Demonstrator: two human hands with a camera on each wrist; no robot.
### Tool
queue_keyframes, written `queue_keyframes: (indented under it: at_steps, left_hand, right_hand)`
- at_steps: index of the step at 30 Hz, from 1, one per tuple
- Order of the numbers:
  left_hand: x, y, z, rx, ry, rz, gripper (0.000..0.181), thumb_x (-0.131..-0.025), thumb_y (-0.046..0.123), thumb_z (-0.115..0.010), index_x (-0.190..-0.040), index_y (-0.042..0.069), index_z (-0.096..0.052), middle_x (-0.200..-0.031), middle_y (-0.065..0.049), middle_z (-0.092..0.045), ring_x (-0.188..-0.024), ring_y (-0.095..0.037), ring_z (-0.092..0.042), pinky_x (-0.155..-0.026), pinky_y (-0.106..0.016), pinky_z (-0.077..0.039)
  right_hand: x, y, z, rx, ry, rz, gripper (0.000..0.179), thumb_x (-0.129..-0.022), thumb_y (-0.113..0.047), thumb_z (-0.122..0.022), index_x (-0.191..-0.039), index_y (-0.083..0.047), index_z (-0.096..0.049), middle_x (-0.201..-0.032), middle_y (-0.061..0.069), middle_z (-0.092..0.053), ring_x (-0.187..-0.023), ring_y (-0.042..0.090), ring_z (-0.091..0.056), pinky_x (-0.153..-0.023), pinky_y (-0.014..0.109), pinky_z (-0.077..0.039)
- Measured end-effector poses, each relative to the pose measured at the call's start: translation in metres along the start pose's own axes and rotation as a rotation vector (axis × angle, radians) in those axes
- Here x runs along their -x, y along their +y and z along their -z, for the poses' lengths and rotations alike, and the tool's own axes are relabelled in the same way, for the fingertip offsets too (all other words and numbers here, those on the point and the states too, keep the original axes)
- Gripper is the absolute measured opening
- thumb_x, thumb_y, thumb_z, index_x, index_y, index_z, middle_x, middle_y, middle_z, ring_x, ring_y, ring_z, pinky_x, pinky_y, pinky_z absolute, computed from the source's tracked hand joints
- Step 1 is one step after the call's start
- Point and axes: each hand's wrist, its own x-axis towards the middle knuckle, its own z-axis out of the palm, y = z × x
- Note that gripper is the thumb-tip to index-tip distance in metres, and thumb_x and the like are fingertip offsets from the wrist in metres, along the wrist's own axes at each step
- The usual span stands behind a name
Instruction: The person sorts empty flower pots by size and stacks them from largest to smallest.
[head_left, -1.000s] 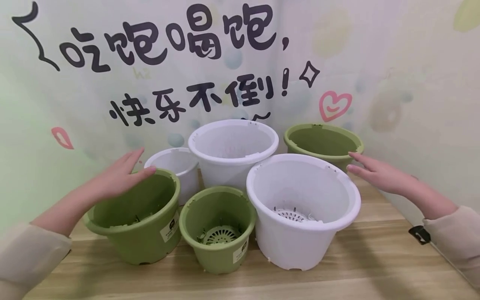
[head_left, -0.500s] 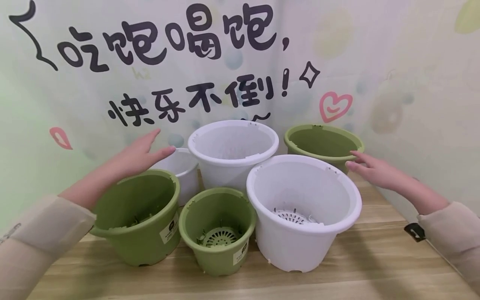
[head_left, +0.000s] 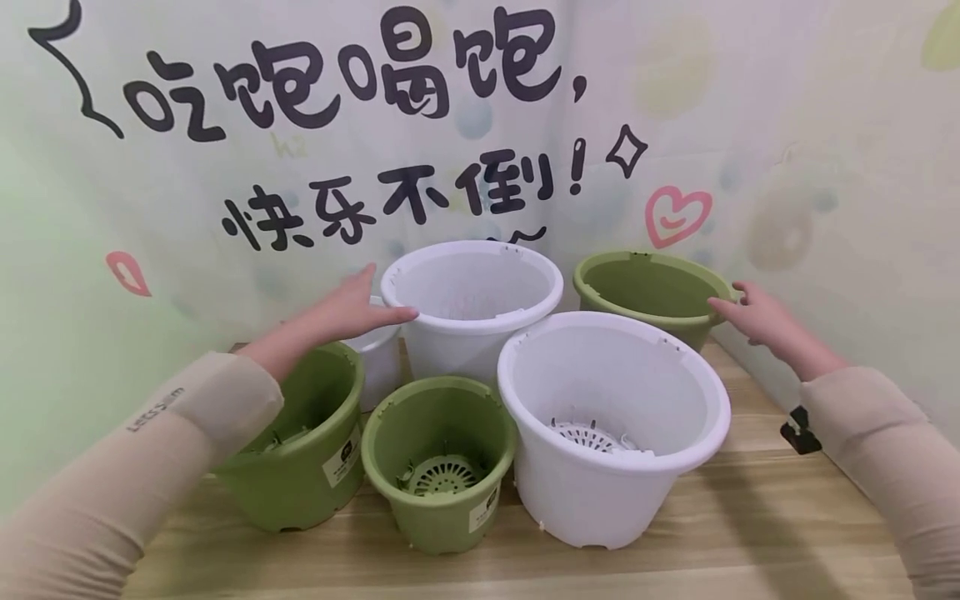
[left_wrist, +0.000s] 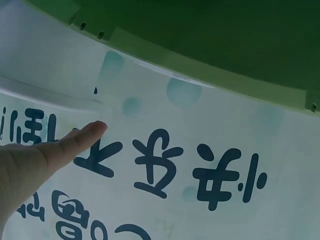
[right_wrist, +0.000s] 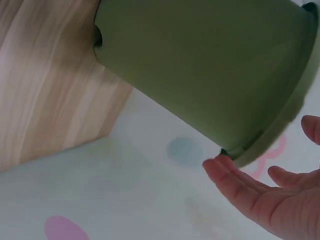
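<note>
My left hand [head_left: 347, 310] reaches over the small white pot [head_left: 381, 371], fingers extended, thumb tip right at the left rim of the back white pot [head_left: 457, 350]. In the left wrist view the thumb [left_wrist: 75, 142] points at that white rim [left_wrist: 45, 97]. At the far right, my right hand [head_left: 765, 323] is at the right rim of the back green pot [head_left: 648, 287]. The right wrist view has its fingertips [right_wrist: 220, 167] just under that pot's [right_wrist: 200, 70] rim, the thumb [right_wrist: 311, 127] apart from it.
In front stand a green pot [head_left: 300, 496] at left, partly behind my left sleeve [head_left: 217, 408], a small green pot [head_left: 438, 521] and a large white pot [head_left: 585, 496]. A wooden table [head_left: 525, 575] carries them all. A printed curtain [head_left: 600, 67] hangs behind; a black object [head_left: 801, 432] lies at the right edge.
My left hand has moved right, from above the left green pot to the back white pot's rim. My right hand has moved slightly forward at the back green pot's rim.
</note>
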Motion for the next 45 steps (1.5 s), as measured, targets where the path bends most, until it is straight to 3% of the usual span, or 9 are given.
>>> queue_keyframes:
  at_steps: [7, 11, 15, 18, 21, 24, 28, 40, 45]
  left_hand:
    - [-0.015, -0.005, -0.004, 0.061, -0.010, -0.146, 0.080, -0.082, 0.036, -0.065, -0.136, -0.008, -0.026, -0.129, -0.031, -0.041, -0.118, -0.040, -0.043, -0.101, -0.052, -0.034]
    - [-0.021, -0.007, -0.006, 0.088, -0.054, -0.181, 0.077, -0.084, 0.033, -0.062, -0.138, -0.005, -0.023, -0.132, -0.029, -0.040, -0.119, -0.038, -0.042, -0.102, -0.050, -0.033]
    - [-0.027, -0.005, -0.008, 0.104, -0.092, -0.178, 0.076, -0.085, 0.032, -0.060, -0.139, -0.005, -0.021, -0.135, -0.027, -0.038, -0.121, -0.038, -0.040, -0.104, -0.049, -0.031]
    - [-0.029, -0.004, -0.008, 0.084, -0.097, -0.165, 0.073, -0.085, 0.032, -0.060, -0.137, -0.005, -0.025, -0.133, -0.027, -0.041, -0.120, -0.038, -0.041, -0.103, -0.049, -0.033]
    - [-0.030, -0.003, -0.007, 0.048, -0.094, -0.135, 0.074, -0.084, 0.035, -0.061, -0.136, -0.006, -0.027, -0.131, -0.028, -0.043, -0.119, -0.038, -0.043, -0.101, -0.048, -0.035]
    - [-0.031, -0.003, -0.007, 0.016, -0.094, -0.120, 0.073, -0.083, 0.038, -0.061, -0.133, -0.007, -0.032, -0.128, -0.029, -0.046, -0.116, -0.037, -0.045, -0.098, -0.048, -0.038]
    - [-0.032, -0.006, -0.006, -0.020, -0.105, -0.096, 0.070, -0.083, 0.042, -0.059, -0.129, -0.007, -0.040, -0.123, -0.028, -0.049, -0.110, -0.034, -0.046, -0.094, -0.046, -0.039]
    - [-0.035, -0.007, -0.004, -0.068, -0.131, -0.100, 0.068, -0.084, 0.044, -0.057, -0.128, -0.006, -0.043, -0.120, -0.026, -0.053, -0.107, -0.032, -0.048, -0.093, -0.046, -0.040]
    - [-0.034, -0.003, -0.004, -0.071, -0.140, -0.103, 0.066, -0.084, 0.042, -0.057, -0.127, -0.006, -0.044, -0.121, -0.026, -0.053, -0.109, -0.033, -0.049, -0.095, -0.047, -0.039]
  right_hand:
    - [-0.014, 0.006, -0.011, -0.270, -0.014, -0.043, 0.067, -0.093, -0.035, -0.038, -0.129, 0.015, -0.012, -0.109, 0.029, -0.040, -0.076, 0.024, -0.061, -0.063, 0.040, -0.055]
    - [-0.017, 0.004, -0.015, -0.426, -0.044, -0.108, 0.031, -0.091, -0.023, -0.036, -0.100, 0.006, -0.032, -0.085, 0.012, -0.043, -0.062, 0.018, -0.066, -0.063, 0.035, -0.056]
    - [-0.018, -0.002, -0.017, -0.565, -0.066, -0.198, 0.017, -0.088, -0.013, -0.033, -0.091, 0.003, -0.029, -0.079, 0.011, -0.036, -0.058, 0.020, -0.066, -0.066, 0.033, -0.056]
    - [-0.020, -0.005, -0.018, -0.668, -0.078, -0.263, 0.035, -0.086, -0.009, -0.032, -0.106, 0.011, -0.011, -0.084, 0.014, -0.030, -0.055, 0.023, -0.065, -0.067, 0.033, -0.056]
    - [-0.022, -0.005, -0.018, -0.729, -0.100, -0.305, 0.066, -0.086, -0.007, -0.032, -0.118, 0.012, 0.023, -0.087, 0.015, -0.026, -0.054, 0.025, -0.064, -0.067, 0.033, -0.056]
    - [-0.024, -0.005, -0.017, -0.741, -0.116, -0.312, 0.079, -0.087, -0.007, -0.031, -0.116, 0.009, 0.041, -0.084, 0.021, -0.036, -0.053, 0.025, -0.064, -0.066, 0.035, -0.056]
    - [-0.026, -0.007, -0.017, -0.746, -0.098, -0.314, 0.081, -0.087, -0.006, -0.029, -0.114, 0.006, 0.046, -0.073, 0.021, -0.052, -0.050, 0.025, -0.064, -0.063, 0.037, -0.056]
    - [-0.027, -0.009, -0.018, -0.719, -0.042, -0.314, 0.084, -0.086, -0.003, -0.029, -0.113, 0.003, 0.050, -0.059, 0.016, -0.055, -0.047, 0.024, -0.063, -0.060, 0.036, -0.056]
    - [-0.027, -0.008, -0.018, -0.701, -0.033, -0.306, 0.086, -0.084, -0.001, -0.030, -0.112, 0.005, 0.051, -0.067, 0.021, -0.053, -0.048, 0.024, -0.064, -0.062, 0.036, -0.056]
